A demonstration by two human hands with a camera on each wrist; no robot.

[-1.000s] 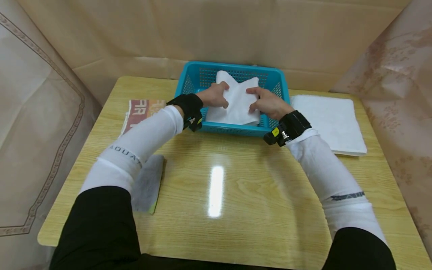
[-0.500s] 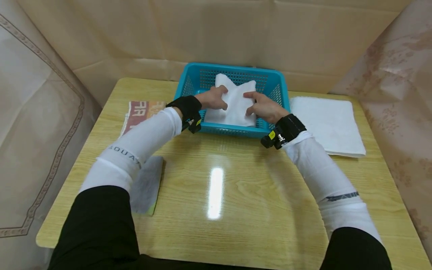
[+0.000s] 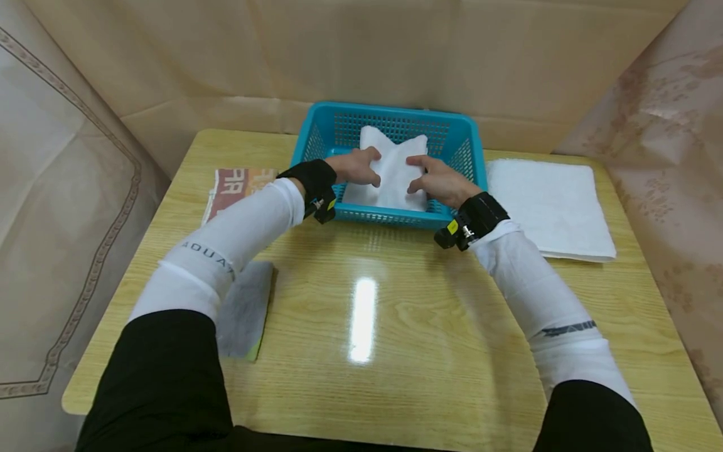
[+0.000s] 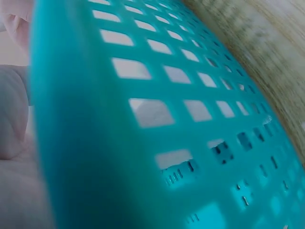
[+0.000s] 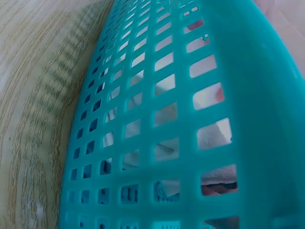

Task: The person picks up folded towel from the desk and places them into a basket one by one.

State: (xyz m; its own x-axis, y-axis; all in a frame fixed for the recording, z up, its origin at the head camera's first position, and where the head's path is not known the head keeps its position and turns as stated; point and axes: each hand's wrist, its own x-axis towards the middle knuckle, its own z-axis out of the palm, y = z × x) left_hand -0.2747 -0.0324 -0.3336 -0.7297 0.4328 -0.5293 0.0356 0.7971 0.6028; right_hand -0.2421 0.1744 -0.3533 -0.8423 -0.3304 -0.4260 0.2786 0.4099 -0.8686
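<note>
We are looking at a blue perforated basket [image 3: 390, 112] that is sitting at the far side of the wooden table [image 3: 429, 326], and a white cloth [image 3: 393, 188] is resting inside it. Two peaked corners of this cloth are pointing toward the basket's far wall, with a dip showing between them, and its lower edge is lying close to the near wall.

Both hands are reaching over the near rim. The left hand [image 3: 356, 167] is touching the left part of the cloth, its thumb and forefinger standing apart; we are seeing it released rather than clenched. The right hand [image 3: 442, 181] is lying over the cloth's right part, thumb and forefinger likewise spreading without closing. The remaining fingers of both hands are mostly hiding from us.

Around the basket, a folded white towel [image 3: 550, 207] is lying just beside it on the right. On the left, a red printed cloth [image 3: 240, 188] is showing partly behind the left forearm, and a grey cloth [image 3: 246, 314] is lying nearer the person, the left sleeve [image 3: 209, 263] covering part of it.

From the left wrist we are getting what the head view is giving only faintly: the outer wall up close, white showing through its upper holes, blue plastic through lower ones. The right wrist view is revealing whitish folds and a patch of reddish skin through the holes; we are failing to tell what the dark strip low down is.
</note>
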